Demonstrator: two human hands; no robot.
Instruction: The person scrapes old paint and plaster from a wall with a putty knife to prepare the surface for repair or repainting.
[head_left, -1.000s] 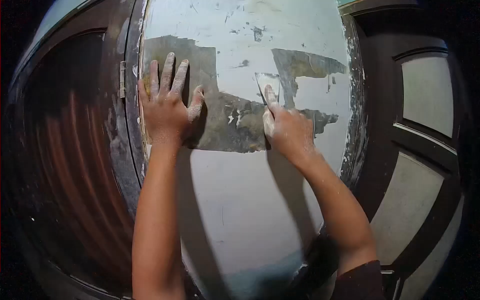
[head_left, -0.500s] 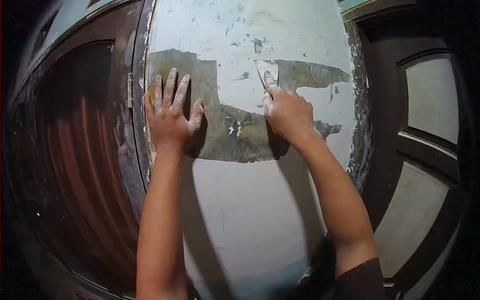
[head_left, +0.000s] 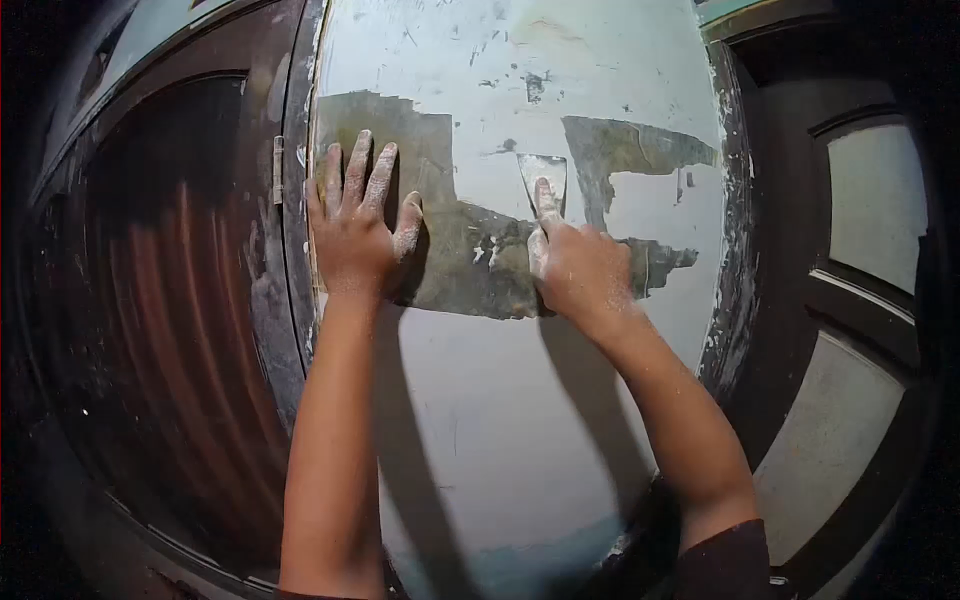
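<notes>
My right hand (head_left: 585,268) grips a putty knife (head_left: 543,172), its forefinger stretched along the flat blade. The blade lies against the pale wall (head_left: 500,400), between grey-brown patches of bare surface. White dust coats the fingers of both hands. My left hand (head_left: 362,225) rests with fingers spread on the bare grey patch (head_left: 440,270) at the left, holding nothing. A second bare patch (head_left: 640,145) reaches toward the right edge of the wall. The knife's handle is hidden inside my right hand.
On the left stands a dark wooden door (head_left: 180,330) with a hinge (head_left: 278,170) on its frame. To the right is another dark door (head_left: 790,150) with pale panels (head_left: 872,215). Paint-spotted frame edges border the wall on both sides.
The putty knife in my right hand has moved down the wall, away from the upper edge of the right patch. My left hand stays spread on the wall. The view has shifted slightly.
</notes>
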